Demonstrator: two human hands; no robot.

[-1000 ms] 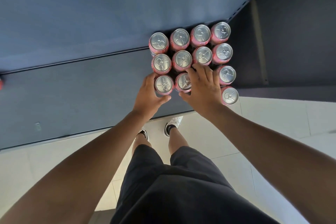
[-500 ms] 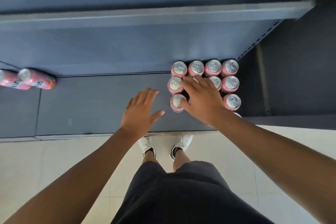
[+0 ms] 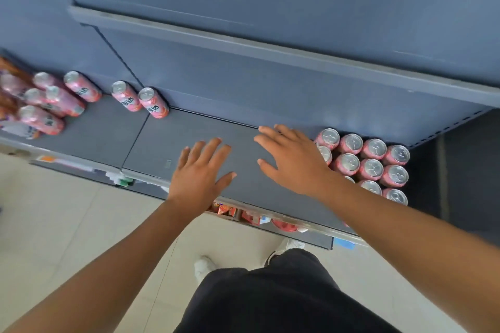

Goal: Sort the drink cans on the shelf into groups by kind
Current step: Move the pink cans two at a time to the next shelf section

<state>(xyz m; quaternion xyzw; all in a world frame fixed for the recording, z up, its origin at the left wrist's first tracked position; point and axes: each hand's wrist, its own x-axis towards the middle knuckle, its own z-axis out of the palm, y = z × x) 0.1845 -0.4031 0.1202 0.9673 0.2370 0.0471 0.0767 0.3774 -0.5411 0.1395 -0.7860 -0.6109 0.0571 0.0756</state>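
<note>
A person stands at a grey shelf, both hands spread above its bare middle stretch and holding nothing. The left hand is flat, with fingers straight and fanned and the thumb out to the side. The right hand is just as wide open beside it, its wrist crossing in front of the left edge of a block of pink cans. Those cans stand upright in tight rows at the shelf's right end, silver tops up. Well to the left, a pair of pink cans stands against the back panel, and farther left a loose cluster of cans crowds the shelf's far end. Whether either palm touches the shelf cannot be told. Below are black shorts, white shoes and a pale tiled floor.
</note>
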